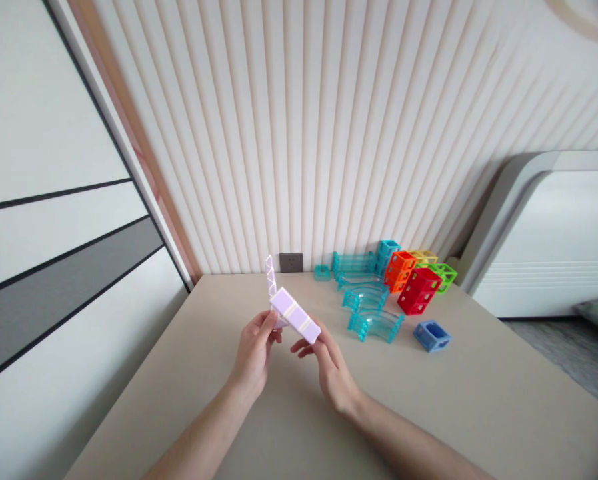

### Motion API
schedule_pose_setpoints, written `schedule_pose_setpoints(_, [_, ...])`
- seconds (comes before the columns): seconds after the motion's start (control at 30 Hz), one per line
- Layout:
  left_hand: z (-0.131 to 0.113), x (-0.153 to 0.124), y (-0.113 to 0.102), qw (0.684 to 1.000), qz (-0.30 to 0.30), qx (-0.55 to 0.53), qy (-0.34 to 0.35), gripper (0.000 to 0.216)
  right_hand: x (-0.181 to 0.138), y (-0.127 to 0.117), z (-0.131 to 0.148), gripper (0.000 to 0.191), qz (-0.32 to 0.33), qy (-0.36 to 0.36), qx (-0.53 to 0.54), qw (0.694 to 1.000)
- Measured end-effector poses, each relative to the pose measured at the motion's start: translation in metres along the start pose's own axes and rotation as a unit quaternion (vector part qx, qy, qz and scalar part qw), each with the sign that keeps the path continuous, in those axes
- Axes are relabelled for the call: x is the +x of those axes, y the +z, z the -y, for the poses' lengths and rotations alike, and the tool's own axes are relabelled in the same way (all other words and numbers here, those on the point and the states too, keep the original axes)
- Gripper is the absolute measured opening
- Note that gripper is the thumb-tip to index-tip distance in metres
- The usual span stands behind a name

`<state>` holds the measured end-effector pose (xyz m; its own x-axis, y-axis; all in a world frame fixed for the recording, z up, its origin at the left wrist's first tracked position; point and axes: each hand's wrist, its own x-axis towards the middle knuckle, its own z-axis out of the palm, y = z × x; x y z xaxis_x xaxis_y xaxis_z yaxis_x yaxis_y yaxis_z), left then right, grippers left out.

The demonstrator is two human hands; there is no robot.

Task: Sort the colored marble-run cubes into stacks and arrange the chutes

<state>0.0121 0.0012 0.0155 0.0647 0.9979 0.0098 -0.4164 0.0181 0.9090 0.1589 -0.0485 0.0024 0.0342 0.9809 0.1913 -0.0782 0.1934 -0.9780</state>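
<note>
My left hand (255, 350) pinches the lower left part of a lavender toy building piece (295, 315) between thumb and fingers. The piece is a flat bar with pale cross-bands, tilted down to the right above the table. From its left end rises a narrow upright strip (271, 275) with a triangle pattern; how the two parts join is partly hidden. My right hand (333, 373) grips the bar's lower right end, with some fingertips reaching underneath. Nearest my right hand on the table lies a translucent teal curved track piece (376, 325).
More teal track pieces (355, 265) line the back right of the table (189, 413). Beside them stand teal (387, 252), orange (399, 271), red (419, 292), yellow (423, 257) and green (445, 277) block frames. A blue block (432, 335) lies in front. A ribbed wall closes the back.
</note>
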Motion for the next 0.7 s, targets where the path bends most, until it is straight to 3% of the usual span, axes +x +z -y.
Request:
schedule_pose_setpoints(0.17, [-0.001, -0.001, 0.003, 0.998, -0.009, 0.059, -0.032, 0.038, 0.005, -0.004, -0.011, 0.04, -0.026, -0.096, -0.165, 0.981])
schedule_pose_setpoints(0.27, [-0.002, -0.004, 0.006, 0.995, 0.043, 0.088, -0.034, 0.038, 0.009, -0.011, -0.01, 0.021, -0.02, -0.088, -0.176, 0.98])
schedule_pose_setpoints(0.43, [-0.008, -0.007, 0.005, 0.988, 0.129, 0.081, -0.029, 0.032, 0.007, -0.017, 0.004, 0.016, 0.032, -0.082, -0.164, 0.983])
schedule_pose_setpoints(0.57, [-0.012, -0.01, 0.004, 0.984, 0.169, 0.052, -0.014, 0.03, 0.007, -0.014, 0.012, 0.031, 0.018, -0.015, -0.085, 0.996])
schedule_pose_setpoints(0.7, [-0.011, -0.015, 0.004, 0.979, 0.203, 0.016, 0.003, 0.039, 0.009, -0.011, 0.016, 0.045, 0.081, 0.087, 0.055, 0.991])
